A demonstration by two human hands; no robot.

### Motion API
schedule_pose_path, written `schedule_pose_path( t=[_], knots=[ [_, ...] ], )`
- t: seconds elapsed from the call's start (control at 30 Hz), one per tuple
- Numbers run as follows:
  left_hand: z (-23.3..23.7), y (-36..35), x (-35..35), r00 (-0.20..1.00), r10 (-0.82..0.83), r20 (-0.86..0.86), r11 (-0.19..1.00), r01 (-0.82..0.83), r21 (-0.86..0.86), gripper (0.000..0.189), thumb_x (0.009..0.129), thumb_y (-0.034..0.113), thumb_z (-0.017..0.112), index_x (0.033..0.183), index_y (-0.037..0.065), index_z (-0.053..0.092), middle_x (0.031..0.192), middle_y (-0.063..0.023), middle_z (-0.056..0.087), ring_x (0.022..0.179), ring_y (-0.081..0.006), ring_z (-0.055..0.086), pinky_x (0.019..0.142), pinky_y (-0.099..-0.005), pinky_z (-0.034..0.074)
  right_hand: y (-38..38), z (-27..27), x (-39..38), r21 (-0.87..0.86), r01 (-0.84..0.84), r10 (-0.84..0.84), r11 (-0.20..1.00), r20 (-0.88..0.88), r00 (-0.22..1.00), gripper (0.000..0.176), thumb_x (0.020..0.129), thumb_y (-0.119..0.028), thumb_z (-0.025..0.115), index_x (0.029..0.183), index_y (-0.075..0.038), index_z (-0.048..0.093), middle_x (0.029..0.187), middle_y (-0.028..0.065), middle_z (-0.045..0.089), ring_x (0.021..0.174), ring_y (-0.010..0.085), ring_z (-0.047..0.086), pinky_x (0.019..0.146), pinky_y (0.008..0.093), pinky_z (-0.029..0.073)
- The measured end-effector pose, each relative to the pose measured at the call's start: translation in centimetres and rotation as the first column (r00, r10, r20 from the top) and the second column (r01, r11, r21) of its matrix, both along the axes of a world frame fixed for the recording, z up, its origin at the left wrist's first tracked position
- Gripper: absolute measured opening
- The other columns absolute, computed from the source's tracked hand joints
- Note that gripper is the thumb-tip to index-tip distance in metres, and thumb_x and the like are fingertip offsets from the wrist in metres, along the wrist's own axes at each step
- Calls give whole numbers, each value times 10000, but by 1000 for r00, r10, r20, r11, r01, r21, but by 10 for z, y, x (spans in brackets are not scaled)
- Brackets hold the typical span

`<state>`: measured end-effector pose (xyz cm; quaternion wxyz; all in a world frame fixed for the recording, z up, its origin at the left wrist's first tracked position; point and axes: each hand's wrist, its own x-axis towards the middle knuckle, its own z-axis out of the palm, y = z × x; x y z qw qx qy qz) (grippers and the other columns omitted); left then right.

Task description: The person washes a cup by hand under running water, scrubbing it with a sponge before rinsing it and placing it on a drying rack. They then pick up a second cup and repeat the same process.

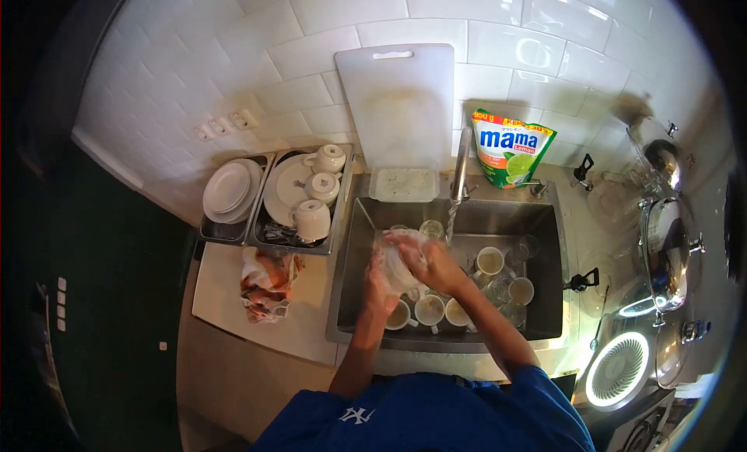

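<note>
From where I stand, the foam-covered white thing (399, 271) seems to run lengthwise from the tap side of the sink (551, 327) back towards the person, leaning a little to the person's right at the near end. Foam and fingers cover so much of it that I can't tell what it is, or which end is its front.

It sits between the 2 hands, above the left half of the sink. The left hand (378, 278) cups it from the left and below; the right hand (428, 261) lies over its right and far side. Both are closed in on it, close together and soapy.

The tap (461, 166) stands just beyond, to the right, with a thin stream of water (451, 220) falling beside the right hand and not onto the thing, as far as I can see. Down in the basin, 3 white cups (429, 310) line the near wall, just under the forearms, and 2 more cups (490, 261) lie farther right, among clear glasses (496, 291). Another glass (432, 229) is just past the hands.
</note>
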<state>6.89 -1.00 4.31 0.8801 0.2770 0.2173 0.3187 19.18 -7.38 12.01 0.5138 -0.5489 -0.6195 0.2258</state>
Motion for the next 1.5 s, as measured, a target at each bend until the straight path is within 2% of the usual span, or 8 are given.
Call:
schedule_pose_path(
  t=[0.1,0.23,0.47,0.63,0.83,1.07,1.17,1.5],
  knots=[
    [12,-5,4,998,16,69,1000,-14,-20,489,854,436,426,1206,95,414,1206,-60,463,1111,-207,447,948,-363,357,5,15,0,-290,110,-34,951,255,966,238,825,-144,484,1008,-16,565,1067,114,573,1029,305,510,857,392,417],
    [10,7,-6,995,36,94,998,-41,49,473,858,420,425,1204,99,416,1185,-70,475,1099,-219,455,947,-362,359,1,4,-11,330,-45,-79,943,354,932,286,844,-163,459,1069,-5,538,1104,135,554,1005,326,521,836,386,420],
    [25,-4,-5,998,31,47,996,-26,-88,382,889,350,392,1151,77,443,1113,-77,509,1042,-219,502,870,-372,427,26,-11,11,-51,58,-50,997,146,988,220,848,-170,476,891,-1,609,821,155,617,690,297,595,618,345,465],
    [5,4,-16,995,-34,92,998,39,-59,411,892,374,367,1187,93,422,1136,-71,502,1061,-213,489,899,-381,404,53,-26,16,-300,-365,132,882,-585,800,304,858,-235,474,761,16,616,753,55,616,680,118,555,644,278,453],
    [19,3,-15,975,14,220,991,16,-133,439,887,398,353,1163,72,454,1136,-88,510,1060,-228,487,928,-391,378,22,-45,-31,-59,244,-187,968,-819,543,197,880,-171,457,870,-3,558,782,63,583,738,104,532,671,243,434],
    [12,-1,-3,996,83,21,960,-86,267,416,870,342,364,1145,46,463,1123,-105,515,1050,-247,493,929,-397,379,21,1,-17,470,176,-209,865,17,978,166,766,-149,622,670,-30,559,663,91,548,659,240,535,608,338,442],
    [-10,11,-3,849,-55,526,972,165,-166,393,867,329,393,1150,62,451,1139,-72,502,1066,-220,481,926,-394,381,27,21,-20,552,-95,-128,828,352,927,172,735,-182,630,656,-46,560,625,90,547,633,282,535,590,369,449],
    [5,-21,15,979,203,-25,979,-202,41,366,871,310,488,1141,69,436,1112,-47,486,1037,-177,489,845,-321,430,47,-24,-6,-66,32,10,997,560,828,143,712,-140,576,838,-78,602,852,88,581,815,256,541,706,349,444]
  ],
)
